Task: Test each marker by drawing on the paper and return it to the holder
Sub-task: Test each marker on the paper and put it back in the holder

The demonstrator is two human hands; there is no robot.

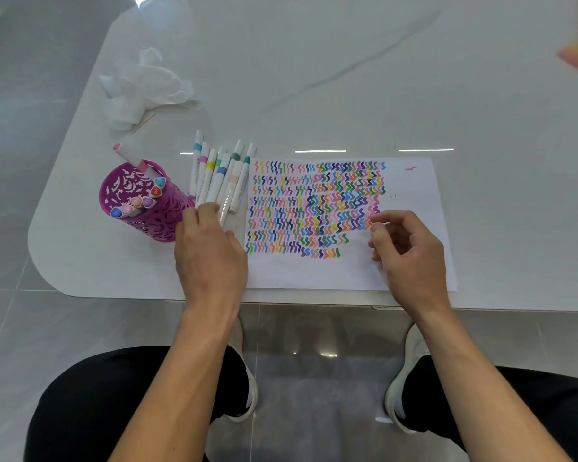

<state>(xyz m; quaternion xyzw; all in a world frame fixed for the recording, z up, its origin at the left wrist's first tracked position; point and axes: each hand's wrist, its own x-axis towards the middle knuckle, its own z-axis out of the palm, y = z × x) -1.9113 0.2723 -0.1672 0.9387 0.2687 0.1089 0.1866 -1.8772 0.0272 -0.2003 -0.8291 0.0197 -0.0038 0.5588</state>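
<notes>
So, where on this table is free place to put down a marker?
Free: the wide bare table beyond the far edge of the paper, and its mostly blank right margin. Crowded: between the purple holder and the paper, where loose markers lie by the left hand.

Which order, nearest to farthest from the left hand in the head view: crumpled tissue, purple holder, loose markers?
1. loose markers, just ahead, touched by fingers of the left hand.
2. purple holder, close on its left.
3. crumpled tissue, far back left.
</notes>
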